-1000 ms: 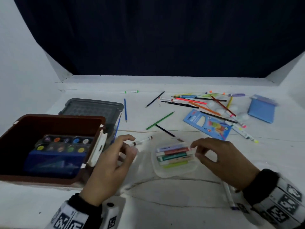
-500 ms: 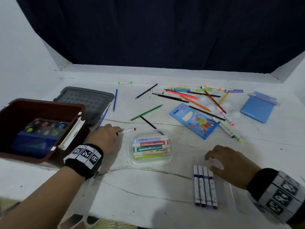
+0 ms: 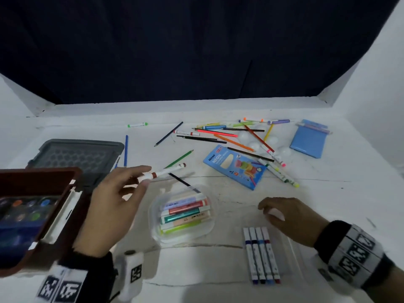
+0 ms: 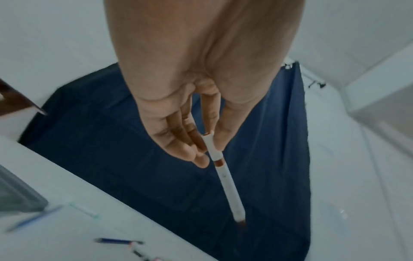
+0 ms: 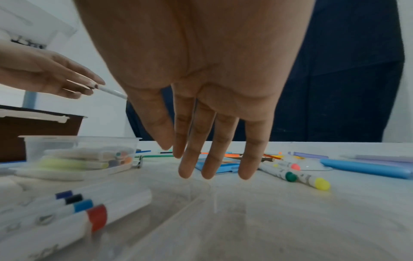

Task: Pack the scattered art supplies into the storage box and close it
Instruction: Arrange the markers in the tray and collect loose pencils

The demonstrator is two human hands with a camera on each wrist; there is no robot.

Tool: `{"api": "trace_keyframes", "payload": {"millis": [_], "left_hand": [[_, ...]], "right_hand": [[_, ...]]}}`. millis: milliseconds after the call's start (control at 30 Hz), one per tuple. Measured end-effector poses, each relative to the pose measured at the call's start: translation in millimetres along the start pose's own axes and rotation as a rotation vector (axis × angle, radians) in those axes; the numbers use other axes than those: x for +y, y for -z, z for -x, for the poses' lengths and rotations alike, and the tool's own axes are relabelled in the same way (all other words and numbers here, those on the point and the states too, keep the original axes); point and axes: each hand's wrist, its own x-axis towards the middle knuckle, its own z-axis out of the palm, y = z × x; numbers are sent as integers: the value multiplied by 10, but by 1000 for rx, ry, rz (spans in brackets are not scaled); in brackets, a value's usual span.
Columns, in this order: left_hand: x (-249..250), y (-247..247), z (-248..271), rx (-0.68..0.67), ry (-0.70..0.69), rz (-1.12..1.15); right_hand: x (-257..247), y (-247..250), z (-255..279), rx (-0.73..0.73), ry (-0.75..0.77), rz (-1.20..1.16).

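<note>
Since half a second ago the left hand (image 3: 113, 206) has lifted off the surface (image 3: 218, 263) and now holds the brown-capped marker (image 3: 167, 172) in the air, pinched between thumb and fingers (image 4: 198, 159), its far end pointing away over the clear tub of markers (image 3: 182, 212). The right hand (image 3: 290, 219) has stayed low near the four markers (image 3: 261, 255) lying side by side, its fingers (image 5: 210, 159) loosely extended and holding nothing. The brown storage box (image 3: 32, 217) stands open at the left edge with a paint set (image 3: 24, 209) inside, and its grey lid (image 3: 76, 154) lies flat behind it. The white surface shows cracks and carries scattered pencils and markers (image 3: 229, 138) toward the back, a blue pencil pack (image 3: 235, 166) and a blue pouch (image 3: 308, 139). White walls flank it, and a dark blue curtain (image 3: 196, 47) hangs behind.
</note>
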Motion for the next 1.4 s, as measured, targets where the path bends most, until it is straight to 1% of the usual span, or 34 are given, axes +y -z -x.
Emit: {"api": "trace_keyframes", "payload": {"millis": [33,100,167,267,367,500,667,733,800,867,900,1000,1033,1100,1167,1267,1400], "left_hand": [[107,-43,27,-17,6,88],[261,-176,102,-79,67,281],[420,-344,203,-108,125,457],[593,-616,328,-116,204,592],[681,-909,409,-158,253,616],[825,-1359,539,-285,268,501],[852,-1922,669,-482,284,231],[830,-2070,720,-505,260,132],[813,-2172,755,-478,216,-24],[801,-2225,761,-455,164,-141],[791,-2241,761,-473,120,-189],[746,-2280,768,-642,-62,-392],[724,-2276,772,-693,-103,-456],[722,-2240,771,-759,-121,-533],[740,-2207,773,-794,-161,-614],[800,-2208,730,-817,-217,-732],[845,-2246,644,-847,-222,-801]], "right_hand": [[35,12,18,32,-1,-13],[115,29,75,91,1,-28],[201,35,158,118,5,-34],[328,27,259,66,15,0],[476,37,296,-18,48,54],[627,111,355,-110,124,139],[737,187,389,-220,239,275],[758,197,380,-237,285,297],[763,188,383,-243,316,326],[764,169,387,-230,338,350],[769,157,387,-225,346,359],[786,130,371,-193,374,388],[792,117,362,-178,383,396],[814,94,334,-165,395,413],[839,87,304,-162,391,420],[844,95,269,-156,379,454],[836,94,245,-163,362,443]]}}
